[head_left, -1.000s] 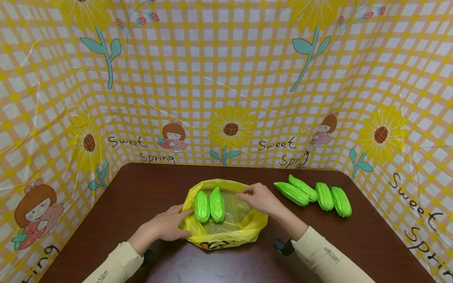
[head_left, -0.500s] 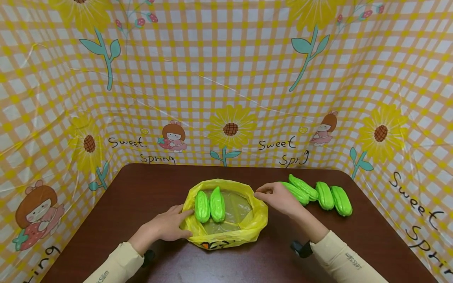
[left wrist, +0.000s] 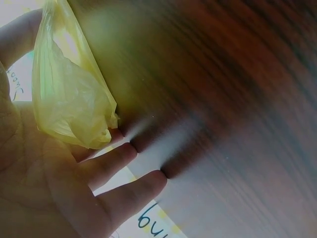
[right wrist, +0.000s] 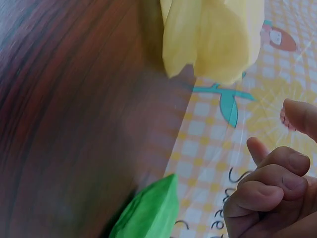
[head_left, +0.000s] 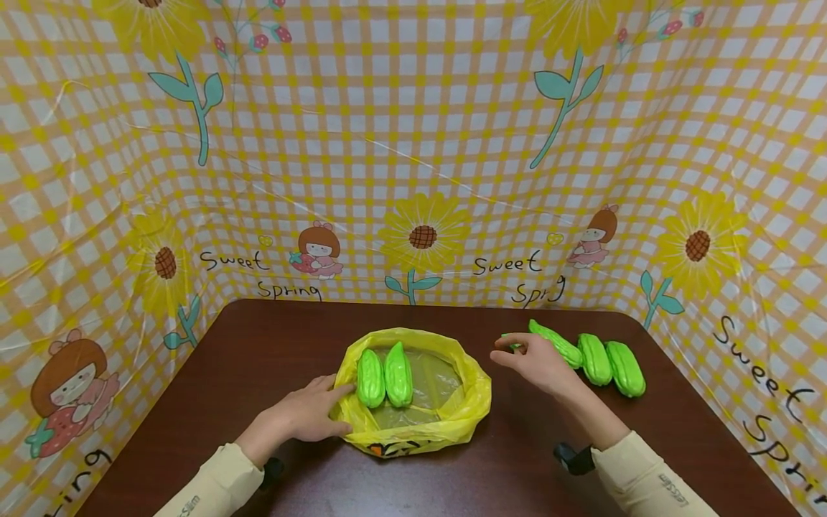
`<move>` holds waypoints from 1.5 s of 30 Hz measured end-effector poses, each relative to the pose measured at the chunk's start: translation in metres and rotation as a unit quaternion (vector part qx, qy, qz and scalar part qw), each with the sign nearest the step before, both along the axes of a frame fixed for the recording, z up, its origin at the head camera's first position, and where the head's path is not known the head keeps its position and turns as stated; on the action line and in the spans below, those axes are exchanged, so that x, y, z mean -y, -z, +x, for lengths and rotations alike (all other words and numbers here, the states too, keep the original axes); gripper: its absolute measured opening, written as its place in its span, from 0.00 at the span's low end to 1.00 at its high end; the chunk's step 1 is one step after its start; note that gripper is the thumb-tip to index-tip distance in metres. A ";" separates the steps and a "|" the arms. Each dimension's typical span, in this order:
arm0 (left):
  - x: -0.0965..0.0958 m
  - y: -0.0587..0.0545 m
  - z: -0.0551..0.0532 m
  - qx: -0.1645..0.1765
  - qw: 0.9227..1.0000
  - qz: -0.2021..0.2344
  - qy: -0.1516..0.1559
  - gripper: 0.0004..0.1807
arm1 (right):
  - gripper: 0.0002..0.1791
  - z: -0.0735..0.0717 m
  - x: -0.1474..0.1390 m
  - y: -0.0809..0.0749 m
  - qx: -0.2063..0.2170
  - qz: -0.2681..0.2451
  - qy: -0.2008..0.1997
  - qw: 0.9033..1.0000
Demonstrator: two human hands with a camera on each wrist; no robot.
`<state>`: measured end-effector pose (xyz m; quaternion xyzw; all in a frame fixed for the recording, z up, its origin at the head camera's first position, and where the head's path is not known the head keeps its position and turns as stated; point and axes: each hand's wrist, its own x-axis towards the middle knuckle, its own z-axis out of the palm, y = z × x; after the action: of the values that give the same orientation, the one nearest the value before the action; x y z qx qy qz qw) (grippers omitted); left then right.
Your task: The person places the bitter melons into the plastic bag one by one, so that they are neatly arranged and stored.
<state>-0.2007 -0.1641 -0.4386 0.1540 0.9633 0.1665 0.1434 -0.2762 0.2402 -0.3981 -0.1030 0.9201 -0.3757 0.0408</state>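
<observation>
An open yellow plastic bag stands on the brown table, its rim folded outward. Two green bitter melons, one beside the other, lie in its left half. My left hand rests against the bag's left side, fingers spread; the left wrist view shows the yellow film between thumb and fingers. Right of the bag, my right hand hovers with loosely bent fingers and nothing in them. It mostly hides one bitter melon, whose tip appears in the right wrist view.
Three more bitter melons lie at the table's right: one slanting, a middle one and the outermost. A checked, flower-printed cloth walls the table at the back and both sides.
My right hand has moved right, from over the bag's right rim to beside the loose bitter melons, covering one of them. My left hand and the bag stay put.
</observation>
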 end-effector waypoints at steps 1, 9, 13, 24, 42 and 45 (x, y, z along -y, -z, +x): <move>0.000 0.000 0.000 0.000 1.000 0.000 0.000 0.41 | 0.28 0.000 -0.003 0.000 0.001 -0.002 0.002 1.000; 0.000 0.001 -0.001 0.000 1.000 -0.002 0.002 0.41 | 0.31 -0.004 -0.024 0.003 -0.011 -0.004 0.009 1.000; 0.000 0.002 -0.001 -0.004 1.000 -0.002 0.002 0.41 | 0.31 -0.004 -0.032 0.003 -0.012 -0.006 0.015 1.000; 0.000 0.001 -0.001 -0.006 1.000 -0.003 0.002 0.40 | 0.32 -0.004 -0.052 0.005 0.015 -0.028 0.027 0.999; 0.001 0.002 0.000 -0.008 1.000 -0.001 0.006 0.41 | 0.37 -0.010 -0.070 0.028 0.009 -0.024 0.073 0.997; 0.001 0.003 0.000 -0.011 1.000 -0.002 0.007 0.41 | 0.37 -0.013 -0.072 0.031 0.008 -0.020 0.087 0.996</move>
<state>-0.2004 -0.1654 -0.4412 0.1620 0.9641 0.1618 0.1345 -0.2888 0.3122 -0.4290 -0.0201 0.9176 -0.3968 0.0131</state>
